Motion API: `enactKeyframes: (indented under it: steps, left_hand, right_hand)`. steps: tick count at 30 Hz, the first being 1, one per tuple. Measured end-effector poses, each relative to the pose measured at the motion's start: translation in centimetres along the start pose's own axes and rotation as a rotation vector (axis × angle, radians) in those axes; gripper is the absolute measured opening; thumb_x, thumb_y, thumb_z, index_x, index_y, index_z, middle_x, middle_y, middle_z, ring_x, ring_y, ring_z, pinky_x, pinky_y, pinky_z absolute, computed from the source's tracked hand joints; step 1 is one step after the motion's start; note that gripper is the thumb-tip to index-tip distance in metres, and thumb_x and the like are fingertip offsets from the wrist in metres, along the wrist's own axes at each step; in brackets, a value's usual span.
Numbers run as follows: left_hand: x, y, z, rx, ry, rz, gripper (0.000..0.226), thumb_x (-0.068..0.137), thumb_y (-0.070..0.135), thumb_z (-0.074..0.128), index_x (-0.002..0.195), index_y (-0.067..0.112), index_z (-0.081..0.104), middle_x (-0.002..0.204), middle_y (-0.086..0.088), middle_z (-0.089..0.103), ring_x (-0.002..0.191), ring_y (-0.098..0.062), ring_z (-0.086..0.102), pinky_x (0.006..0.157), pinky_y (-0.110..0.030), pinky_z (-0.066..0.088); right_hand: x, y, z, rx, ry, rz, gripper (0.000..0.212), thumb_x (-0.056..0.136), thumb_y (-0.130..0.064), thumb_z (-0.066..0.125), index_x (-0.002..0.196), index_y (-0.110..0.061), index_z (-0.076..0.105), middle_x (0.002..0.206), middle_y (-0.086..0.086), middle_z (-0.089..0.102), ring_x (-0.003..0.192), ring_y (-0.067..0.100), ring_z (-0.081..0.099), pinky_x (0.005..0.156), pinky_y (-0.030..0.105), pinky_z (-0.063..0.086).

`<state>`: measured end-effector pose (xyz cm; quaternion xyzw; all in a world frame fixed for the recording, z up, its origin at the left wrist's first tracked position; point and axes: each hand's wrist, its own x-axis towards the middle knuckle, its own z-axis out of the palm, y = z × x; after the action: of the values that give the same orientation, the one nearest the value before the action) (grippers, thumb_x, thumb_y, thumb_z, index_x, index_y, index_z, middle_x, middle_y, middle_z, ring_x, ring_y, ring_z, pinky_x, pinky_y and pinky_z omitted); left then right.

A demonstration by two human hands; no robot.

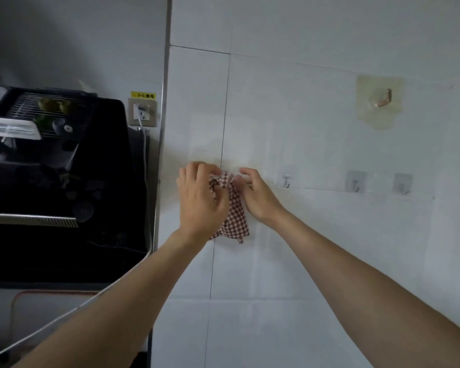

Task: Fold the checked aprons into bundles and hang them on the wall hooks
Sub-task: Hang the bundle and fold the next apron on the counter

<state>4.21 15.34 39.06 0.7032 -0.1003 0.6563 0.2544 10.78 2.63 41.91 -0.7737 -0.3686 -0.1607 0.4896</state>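
Both hands hold the small red-and-white checked cloth bundle (234, 208) flat to the white tiled wall (316, 248). The left hand (201, 200) grips its top and the right hand (255, 193) pinches it. The bundle hangs long-side down between them; a hook is probably hidden behind the fingers, and the nearest visible small metal hook (286, 180) is just right of the right hand.

I have only one view, from the camera on my head. It faces forward to the tiled wall (316, 235), quite near, perhaps tilted slightly upward. My two forearms come in from the bottom edge, and a dark appliance (64, 181) fills the left side.
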Motion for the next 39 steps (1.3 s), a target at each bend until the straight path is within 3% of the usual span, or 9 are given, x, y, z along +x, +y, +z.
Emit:
enactKeyframes:
  steps: [4, 9, 12, 18, 23, 26, 29, 34, 39]
  left_hand:
    - [-3.0, 2.4, 2.4, -0.360, -0.157, 0.045, 0.011, 0.082, 0.008, 0.048, 0.091, 0.007, 0.053, 0.074, -0.001, 0.052, 0.064, -0.017, 0.050, 0.064, -0.037, 0.046]
    - [-10.4, 3.3, 8.0, -0.335, -0.754, -0.237, 0.018, 0.090, 0.001, 0.048, 0.098, 0.008, 0.062, 0.068, 0.003, 0.059, 0.052, -0.006, 0.058, 0.050, -0.028, 0.046]
    - [-16.3, 3.3, 11.2, -0.242, -1.202, -0.375, 0.021, 0.095, 0.009, 0.048, 0.112, 0.013, 0.060, 0.096, -0.010, 0.068, 0.071, -0.024, 0.070, 0.061, -0.031, 0.055]
    - [-31.4, 4.5, 15.6, 0.026, -1.897, -0.200, 0.033, 0.102, 0.019, 0.045, 0.133, 0.016, 0.056, 0.144, -0.006, 0.047, 0.128, -0.024, 0.048, 0.104, -0.030, 0.038]
    - [-42.5, 4.7, 14.8, -0.024, -1.988, -0.440, 0.049, 0.103, 0.023, 0.049, 0.149, 0.013, 0.035, 0.152, 0.000, 0.032, 0.140, -0.021, 0.035, 0.119, -0.035, 0.025]
    - [-47.1, 4.6, 13.8, -0.031, -2.000, -0.522, 0.071, 0.095, 0.037, 0.062, 0.154, 0.018, 0.028, 0.159, -0.004, 0.027, 0.145, -0.026, 0.030, 0.120, -0.042, 0.025]
    - [-49.8, 4.9, 12.8, 0.044, -2.062, -0.444, 0.085, 0.085, 0.043, 0.071, 0.154, 0.022, 0.026, 0.157, -0.003, 0.026, 0.143, -0.028, 0.028, 0.119, -0.050, 0.025]
    - [-50.7, 5.9, 12.6, 0.224, -1.901, -0.353, 0.031, 0.099, 0.028, 0.048, 0.126, 0.020, 0.061, 0.129, -0.001, 0.059, 0.119, -0.024, 0.053, 0.113, -0.041, 0.032]
    - [-49.3, 4.7, 11.9, 0.144, -1.949, -0.556, 0.032, 0.104, 0.025, 0.041, 0.125, 0.010, 0.060, 0.121, -0.009, 0.062, 0.104, -0.024, 0.058, 0.095, -0.031, 0.045]
  right_hand:
    - [-3.4, 4.4, -1.9, -0.046, 0.133, -0.019, 0.025, 0.103, -0.032, 0.053, 0.119, -0.014, 0.057, 0.114, -0.001, 0.064, 0.098, 0.007, 0.060, 0.080, 0.009, 0.043]
    - [-10.0, 11.8, -5.2, -0.230, -0.016, 0.225, 0.013, 0.093, -0.014, 0.067, 0.082, -0.021, 0.066, 0.086, -0.008, 0.067, 0.078, 0.005, 0.062, 0.074, 0.018, 0.048]
    - [-15.7, 16.7, -6.6, -0.292, -0.129, 0.437, 0.007, 0.092, -0.013, 0.069, 0.098, -0.015, 0.070, 0.098, -0.003, 0.068, 0.082, 0.010, 0.062, 0.075, 0.017, 0.048]
    - [-29.2, 25.9, -6.7, -0.290, -0.264, 0.824, 0.011, 0.092, -0.021, 0.069, 0.102, -0.018, 0.069, 0.100, -0.005, 0.065, 0.096, 0.013, 0.062, 0.091, 0.027, 0.049]
    - [-39.6, 30.8, -4.9, -0.374, -0.303, 0.944, 0.017, 0.093, -0.021, 0.063, 0.104, -0.012, 0.071, 0.112, 0.006, 0.069, 0.108, 0.024, 0.063, 0.098, 0.037, 0.050]
    - [-44.3, 33.8, -4.0, -0.383, -0.468, 1.007, 0.075, 0.074, -0.060, 0.067, 0.138, -0.024, 0.052, 0.141, 0.007, 0.051, 0.132, 0.029, 0.047, 0.112, 0.045, 0.039]
    - [-47.0, 35.4, -3.2, -0.418, -0.647, 1.088, 0.116, 0.063, -0.077, 0.067, 0.157, -0.031, 0.016, 0.164, 0.007, 0.003, 0.150, 0.036, 0.010, 0.122, 0.055, 0.015]
    - [-48.7, 38.4, -1.4, -0.448, -0.691, 1.092, 0.117, 0.071, -0.068, 0.074, 0.157, -0.035, 0.002, 0.163, 0.005, -0.022, 0.151, 0.038, -0.006, 0.121, 0.059, 0.011]
    - [-49.0, 40.5, -2.4, -0.405, -0.643, 1.031, 0.107, 0.076, -0.063, 0.073, 0.157, -0.035, 0.008, 0.165, 0.001, -0.017, 0.152, 0.032, -0.007, 0.123, 0.057, 0.006]
